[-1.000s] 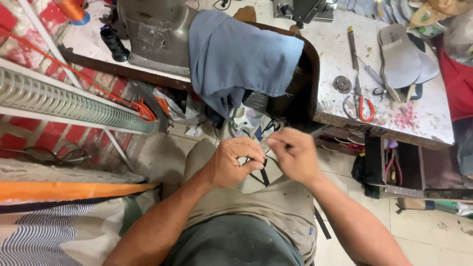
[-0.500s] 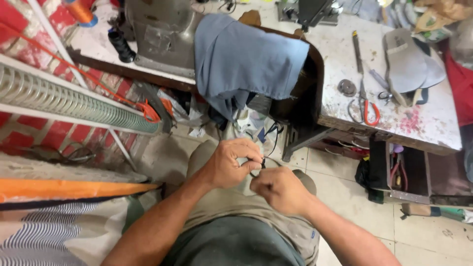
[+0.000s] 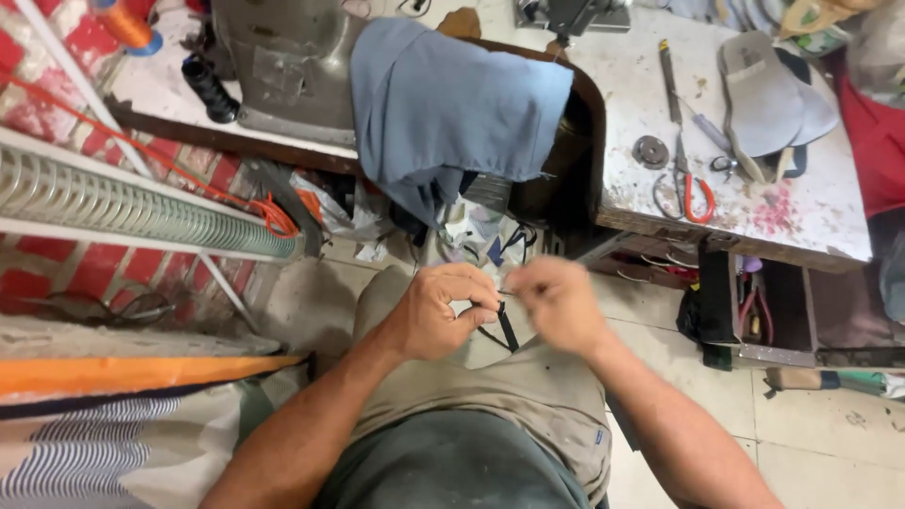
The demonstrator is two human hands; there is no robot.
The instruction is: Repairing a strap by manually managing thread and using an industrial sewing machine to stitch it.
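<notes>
Since the earlier frame, the right hand (image 3: pixel 558 303) has been raised level with the left hand (image 3: pixel 441 311) at frame centre. A thin black strap (image 3: pixel 507 326) is pinched by both hands' fingers above the lap. Open floor is seen at lower right, below the edge of the stained white surface (image 3: pixel 801 212).

No labels, signs or screens show; the only package-like things are crumpled plastic bags (image 3: pixel 344 203) under the work surface (image 3: pixel 801 203), whitish and orange.

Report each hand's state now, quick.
Left hand: closed, pinching a thin black strap.
Right hand: closed on the same strap's upper end; blurred.
</notes>
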